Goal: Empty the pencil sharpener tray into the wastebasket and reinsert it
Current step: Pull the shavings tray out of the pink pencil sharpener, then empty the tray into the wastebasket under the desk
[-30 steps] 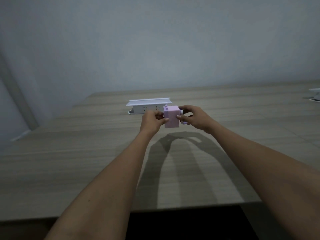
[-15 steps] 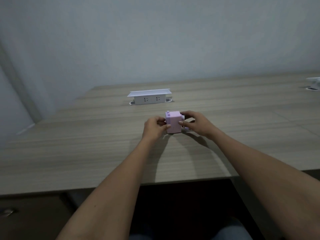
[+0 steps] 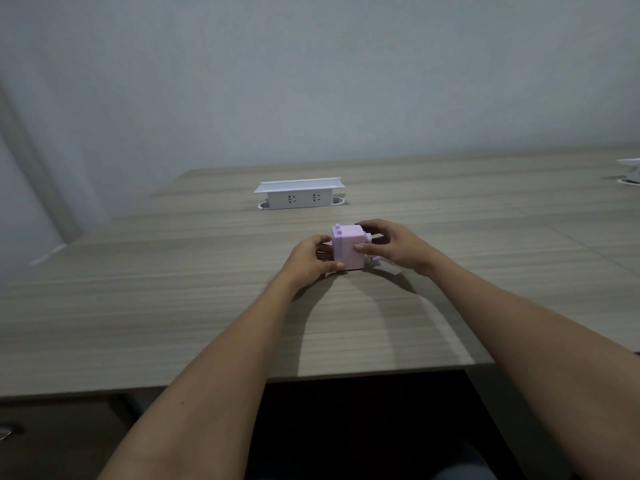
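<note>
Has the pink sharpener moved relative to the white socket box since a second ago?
Yes. The pink sharpener has come toward the person, away from the white socket box it previously overlapped, and now sits low near the table, both hands on it.

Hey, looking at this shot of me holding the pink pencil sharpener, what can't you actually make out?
Head view only:
- Tray: the left hand covers that side of the pencil sharpener; in or out, unclear.
- Crank: mostly behind the right hand.
- Wastebasket: nowhere in frame.
- White object on the table: cut off by the right edge.
</note>
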`<state>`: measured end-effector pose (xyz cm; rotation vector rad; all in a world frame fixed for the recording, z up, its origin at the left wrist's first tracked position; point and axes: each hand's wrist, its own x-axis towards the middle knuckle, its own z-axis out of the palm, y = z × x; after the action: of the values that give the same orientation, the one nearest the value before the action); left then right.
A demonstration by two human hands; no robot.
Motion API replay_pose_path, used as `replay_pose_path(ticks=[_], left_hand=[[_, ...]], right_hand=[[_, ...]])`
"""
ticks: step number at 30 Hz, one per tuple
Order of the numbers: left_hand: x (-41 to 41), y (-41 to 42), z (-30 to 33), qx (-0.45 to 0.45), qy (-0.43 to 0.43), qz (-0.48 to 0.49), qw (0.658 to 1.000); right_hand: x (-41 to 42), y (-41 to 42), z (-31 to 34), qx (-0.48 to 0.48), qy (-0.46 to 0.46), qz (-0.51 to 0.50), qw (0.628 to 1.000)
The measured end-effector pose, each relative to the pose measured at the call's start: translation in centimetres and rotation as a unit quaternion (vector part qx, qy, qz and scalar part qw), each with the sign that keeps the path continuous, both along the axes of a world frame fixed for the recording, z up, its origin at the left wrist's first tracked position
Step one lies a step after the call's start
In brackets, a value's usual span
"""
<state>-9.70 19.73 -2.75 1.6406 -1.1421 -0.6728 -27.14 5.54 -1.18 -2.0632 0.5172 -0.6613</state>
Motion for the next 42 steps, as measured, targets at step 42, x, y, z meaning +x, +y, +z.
replay_pose_path(ticks=[42], left_hand=[[-13.7,1.8,9.9,-0.098,0.018,-0.114,0.988]], right_hand=[[-17.0,6.4,8.5,0.026,-0.037,-0.099,0.994]])
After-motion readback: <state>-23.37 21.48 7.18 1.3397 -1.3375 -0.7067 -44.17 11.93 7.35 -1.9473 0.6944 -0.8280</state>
